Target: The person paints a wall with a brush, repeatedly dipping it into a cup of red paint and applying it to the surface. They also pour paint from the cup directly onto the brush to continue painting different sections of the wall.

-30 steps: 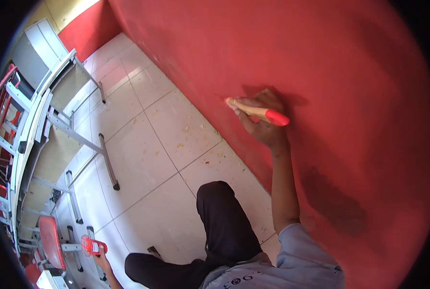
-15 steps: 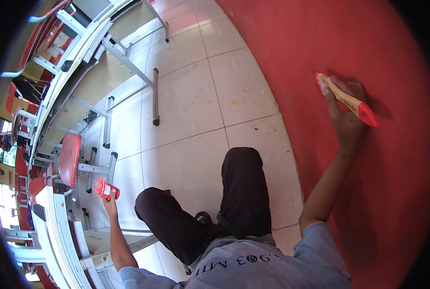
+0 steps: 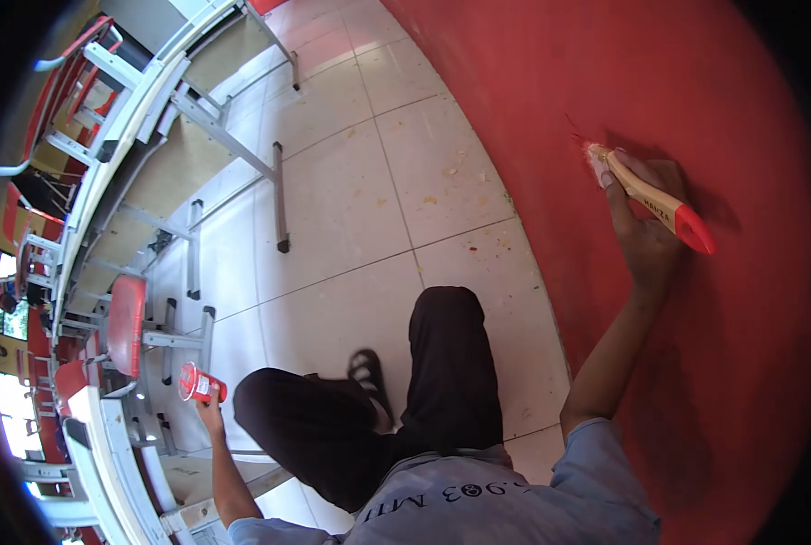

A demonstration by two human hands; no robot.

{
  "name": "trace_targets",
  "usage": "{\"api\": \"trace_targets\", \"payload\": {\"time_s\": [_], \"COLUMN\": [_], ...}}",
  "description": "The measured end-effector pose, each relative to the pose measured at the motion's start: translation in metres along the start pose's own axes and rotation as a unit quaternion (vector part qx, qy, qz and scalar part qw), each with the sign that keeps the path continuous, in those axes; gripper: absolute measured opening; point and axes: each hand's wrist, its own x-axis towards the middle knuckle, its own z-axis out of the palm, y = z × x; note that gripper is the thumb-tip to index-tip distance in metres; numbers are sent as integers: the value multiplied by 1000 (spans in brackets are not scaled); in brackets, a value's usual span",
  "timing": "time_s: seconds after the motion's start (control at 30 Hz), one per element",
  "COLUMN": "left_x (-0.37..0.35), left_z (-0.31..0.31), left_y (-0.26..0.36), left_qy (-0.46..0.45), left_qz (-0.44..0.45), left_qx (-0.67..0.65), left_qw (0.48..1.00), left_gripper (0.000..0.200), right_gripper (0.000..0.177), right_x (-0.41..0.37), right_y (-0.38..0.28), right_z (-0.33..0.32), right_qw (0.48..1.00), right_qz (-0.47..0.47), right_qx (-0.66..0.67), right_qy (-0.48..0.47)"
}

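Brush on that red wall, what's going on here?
A person crouches on the tiled floor beside a red wall. The right hand holds a brush, with its bristles pressed to the wall. The left hand holds a small red can out to the side, near the desks.

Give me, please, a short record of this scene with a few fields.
right hand: fingers closed on a brush, bristles against the red wall
left hand: holds a small red can, close to a red chair
posture: crouched on the tiled floor beside the wall
nearby: metal desks on the left
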Motion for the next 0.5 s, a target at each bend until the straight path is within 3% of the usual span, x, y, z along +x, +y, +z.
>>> {"api": "trace_targets", "payload": {"time_s": [0.13,0.17,0.2,0.27,0.3,0.33,0.37,0.4,0.43,0.47,0.5], "left_x": [2,-16,-5,-9,6,33,44,45,62,78,74], "left_z": [26,34,47,82,106,137,173,200,234,271,300], "left_y": [-38,-12,-39,-11,-24,-49,-38,5,14,24,63], "left_qy": [10,-34,-49,-73,-103,-146,-144,-185,-214,-246,-264], "left_qz": [97,25,49,-33,41,10,-25,52,62,129,95], "left_qx": [-13,-35,-62,-67,-109,-132,-178,-150,-140,-119,-140], "left_qw": [995,998,996,994,988,980,973,970,965,953,950], "left_gripper": [51,50,47,44,43,44,47,52,55,51,44], "right_gripper": [22,22,22,20,23,23,23,24,25,25,26], "right_x": [-2,-3,-2,-3,-2,-3,-4,-7,-10,-12,-15], "right_y": [3,4,5,7,10,11,11,12,15,18,20], "right_z": [-3,-3,-3,-2,1,1,0,-2,-6,-10,-14], "right_qw": [999,998,998,997,997,996,993,991,989,987,985], "right_qz": [8,15,11,13,-2,11,24,38,51,63,75], "right_qx": [-29,-32,-32,-29,-48,-67,-86,-107,-117,-128,-137], "right_qy": [-35,-48,-56,-63,-52,-63,-71,-78,-74,-71,-69]}}
